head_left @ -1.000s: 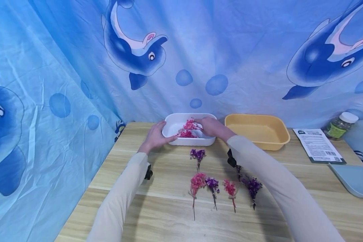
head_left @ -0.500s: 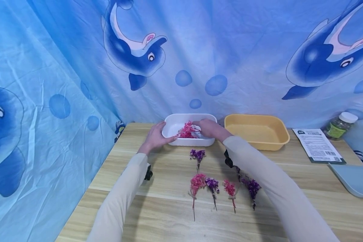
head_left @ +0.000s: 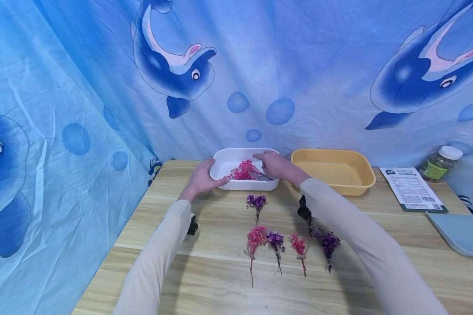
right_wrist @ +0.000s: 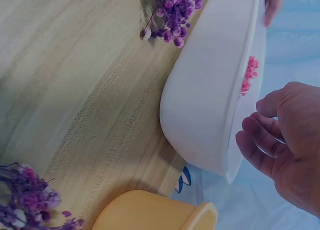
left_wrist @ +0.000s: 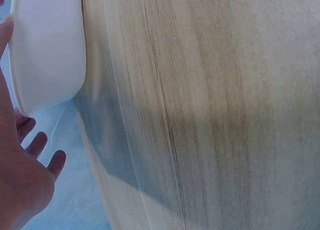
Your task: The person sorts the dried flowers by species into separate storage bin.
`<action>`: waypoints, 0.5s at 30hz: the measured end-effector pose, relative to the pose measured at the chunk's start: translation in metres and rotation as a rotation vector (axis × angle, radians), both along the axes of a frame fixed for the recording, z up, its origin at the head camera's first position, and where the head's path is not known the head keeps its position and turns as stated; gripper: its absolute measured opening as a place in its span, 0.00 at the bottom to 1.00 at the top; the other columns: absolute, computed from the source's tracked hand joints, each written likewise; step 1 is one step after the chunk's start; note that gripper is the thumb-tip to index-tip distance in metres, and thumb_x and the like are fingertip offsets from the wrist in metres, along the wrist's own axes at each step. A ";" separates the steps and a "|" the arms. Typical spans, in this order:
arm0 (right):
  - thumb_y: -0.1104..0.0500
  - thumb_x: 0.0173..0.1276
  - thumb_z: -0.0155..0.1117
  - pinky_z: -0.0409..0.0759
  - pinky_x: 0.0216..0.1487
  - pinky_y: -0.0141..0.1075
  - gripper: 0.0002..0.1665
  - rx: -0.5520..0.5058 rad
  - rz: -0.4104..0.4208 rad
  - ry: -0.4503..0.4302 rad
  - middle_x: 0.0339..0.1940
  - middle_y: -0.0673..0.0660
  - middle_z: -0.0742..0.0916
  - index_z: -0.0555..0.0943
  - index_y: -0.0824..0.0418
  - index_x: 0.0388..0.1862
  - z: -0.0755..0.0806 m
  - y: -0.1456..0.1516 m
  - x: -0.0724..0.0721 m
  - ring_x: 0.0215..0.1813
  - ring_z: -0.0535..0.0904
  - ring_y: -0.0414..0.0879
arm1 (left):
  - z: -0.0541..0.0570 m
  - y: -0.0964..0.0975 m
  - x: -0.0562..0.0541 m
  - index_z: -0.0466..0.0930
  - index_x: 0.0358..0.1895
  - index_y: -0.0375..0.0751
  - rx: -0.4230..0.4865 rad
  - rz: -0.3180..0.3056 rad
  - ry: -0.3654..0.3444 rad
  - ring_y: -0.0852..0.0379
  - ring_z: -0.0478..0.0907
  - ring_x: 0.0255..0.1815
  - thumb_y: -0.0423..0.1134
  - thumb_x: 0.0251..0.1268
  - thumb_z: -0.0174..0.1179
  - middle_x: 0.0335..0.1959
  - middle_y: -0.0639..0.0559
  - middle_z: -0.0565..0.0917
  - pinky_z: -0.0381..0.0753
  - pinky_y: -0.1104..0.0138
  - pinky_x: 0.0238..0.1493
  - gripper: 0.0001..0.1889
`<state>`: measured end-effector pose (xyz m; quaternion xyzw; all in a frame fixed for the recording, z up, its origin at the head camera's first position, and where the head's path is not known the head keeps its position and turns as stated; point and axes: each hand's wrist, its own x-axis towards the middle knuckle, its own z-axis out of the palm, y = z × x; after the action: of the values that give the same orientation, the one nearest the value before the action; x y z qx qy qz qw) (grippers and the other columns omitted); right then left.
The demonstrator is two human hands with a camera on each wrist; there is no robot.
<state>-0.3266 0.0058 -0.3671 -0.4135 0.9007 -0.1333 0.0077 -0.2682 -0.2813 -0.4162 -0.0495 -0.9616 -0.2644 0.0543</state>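
A white plastic basin (head_left: 248, 186) stands at the back of the wooden table, with pink dried flowers (head_left: 242, 171) lying inside it. My left hand (head_left: 202, 180) holds its left end, thumb on the front rim and fingers round the side. Over the right end of the basin is my right hand (head_left: 277, 167), its index finger extended toward the back rim. The right wrist view shows that hand (right_wrist: 285, 140) with loosely bent fingers and nothing between them. The pink stems (head_left: 262, 173) lean toward the basin's right end, below this hand.
A yellow basin (head_left: 335, 189) stands right of the white one. Several pink (head_left: 256, 238) and purple sprigs (head_left: 257, 202) lie in front. Farther right are a printed packet (head_left: 413, 189), a white-capped jar (head_left: 439, 164) and a blue-grey tray (head_left: 457, 232). A dolphin-print curtain (head_left: 236, 87) hangs behind.
My right hand has lowered the pink sprig into the white basin and let go of it; its fingers have lifted slightly off the stems. The left hand stays on the basin.
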 end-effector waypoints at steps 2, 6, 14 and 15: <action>0.73 0.65 0.58 0.82 0.39 0.41 0.34 -0.052 0.004 -0.002 0.33 0.60 0.82 0.69 0.69 0.72 0.001 0.005 0.002 0.31 0.75 0.48 | 0.000 -0.001 0.000 0.59 0.76 0.32 0.004 0.000 0.002 0.38 0.56 0.75 0.62 0.52 0.72 0.76 0.37 0.61 0.57 0.44 0.73 0.54; 0.72 0.65 0.60 0.82 0.37 0.41 0.33 -0.117 0.012 -0.009 0.31 0.58 0.82 0.68 0.72 0.71 0.001 0.013 0.006 0.31 0.77 0.49 | 0.000 -0.001 0.001 0.58 0.76 0.32 0.015 0.000 0.006 0.37 0.56 0.75 0.62 0.52 0.72 0.76 0.37 0.60 0.56 0.43 0.73 0.55; 0.69 0.65 0.65 0.83 0.38 0.41 0.33 -0.233 -0.036 -0.032 0.32 0.60 0.85 0.69 0.75 0.68 0.000 0.024 0.023 0.33 0.80 0.51 | -0.001 0.000 0.000 0.58 0.76 0.32 0.012 0.000 -0.005 0.37 0.56 0.75 0.62 0.52 0.72 0.76 0.37 0.60 0.56 0.43 0.73 0.55; 0.69 0.65 0.66 0.84 0.38 0.41 0.32 -0.256 -0.044 -0.029 0.33 0.61 0.85 0.70 0.75 0.68 0.001 0.026 0.027 0.34 0.81 0.51 | -0.001 0.001 0.000 0.58 0.76 0.32 0.014 -0.001 -0.001 0.37 0.56 0.75 0.61 0.52 0.72 0.76 0.36 0.60 0.56 0.43 0.73 0.54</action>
<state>-0.2995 0.0313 -0.3661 -0.3894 0.8848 -0.2534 -0.0353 -0.2684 -0.2805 -0.4167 -0.0495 -0.9598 -0.2711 0.0540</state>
